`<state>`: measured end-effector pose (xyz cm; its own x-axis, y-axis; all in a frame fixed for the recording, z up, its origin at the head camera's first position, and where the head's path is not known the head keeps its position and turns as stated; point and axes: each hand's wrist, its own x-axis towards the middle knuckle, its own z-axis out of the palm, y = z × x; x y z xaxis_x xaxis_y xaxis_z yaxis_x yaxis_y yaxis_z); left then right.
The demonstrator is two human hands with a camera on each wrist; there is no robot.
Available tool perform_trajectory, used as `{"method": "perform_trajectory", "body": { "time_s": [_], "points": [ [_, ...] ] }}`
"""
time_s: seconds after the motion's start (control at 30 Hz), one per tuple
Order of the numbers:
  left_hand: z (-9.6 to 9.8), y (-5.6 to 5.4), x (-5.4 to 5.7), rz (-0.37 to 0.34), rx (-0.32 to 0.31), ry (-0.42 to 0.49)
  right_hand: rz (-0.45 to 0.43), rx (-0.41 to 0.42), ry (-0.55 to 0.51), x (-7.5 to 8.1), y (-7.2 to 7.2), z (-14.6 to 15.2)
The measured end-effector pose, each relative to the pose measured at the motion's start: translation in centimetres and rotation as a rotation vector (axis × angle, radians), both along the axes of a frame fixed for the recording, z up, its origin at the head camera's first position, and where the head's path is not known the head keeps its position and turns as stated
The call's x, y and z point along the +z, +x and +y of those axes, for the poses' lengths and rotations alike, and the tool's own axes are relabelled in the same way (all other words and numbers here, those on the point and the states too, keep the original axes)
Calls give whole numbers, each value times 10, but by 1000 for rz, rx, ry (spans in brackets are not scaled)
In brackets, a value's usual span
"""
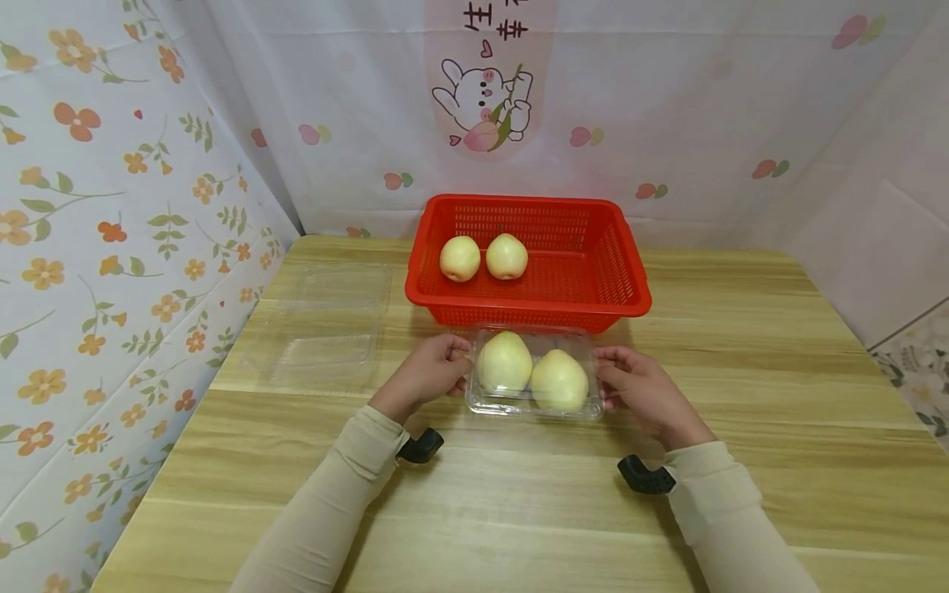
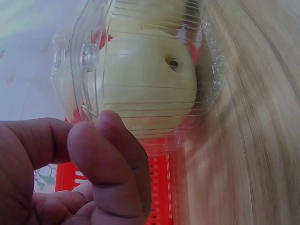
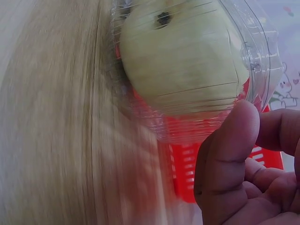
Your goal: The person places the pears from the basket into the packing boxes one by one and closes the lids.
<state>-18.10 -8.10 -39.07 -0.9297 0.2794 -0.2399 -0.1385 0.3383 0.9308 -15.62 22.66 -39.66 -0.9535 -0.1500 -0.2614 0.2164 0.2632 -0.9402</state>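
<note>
On the wood-grained bench (image 1: 474, 511), just in front of the red perforated plastic basket (image 1: 530, 306), holding the clear plastic clamshell box (image 1: 534, 409) by its short ends, with the fingers of the left hand (image 1: 430, 371) and right hand (image 1: 643, 391) clamped on the rim. Already loaded with two round pale-yellow pears (image 1: 505, 362) and seemingly lidded; cannot tell whether fully latched. Judging by the layout, perhaps nearly done with this pack, with two matching pears (image 1: 460, 259) in the basket and a second clear plastic box (image 1: 326, 354), lying open at the left, to go.

Two pale pears (image 1: 505, 362) in clear clamshell (image 1: 519, 410)
</note>
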Motion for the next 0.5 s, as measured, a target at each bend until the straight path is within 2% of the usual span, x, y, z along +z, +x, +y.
{"method": "perform_trajectory", "body": {
  "time_s": [0.5],
  "points": [
    [19,5,1,53,-33,19,45,3,29,5,10,19]
  ]
}}
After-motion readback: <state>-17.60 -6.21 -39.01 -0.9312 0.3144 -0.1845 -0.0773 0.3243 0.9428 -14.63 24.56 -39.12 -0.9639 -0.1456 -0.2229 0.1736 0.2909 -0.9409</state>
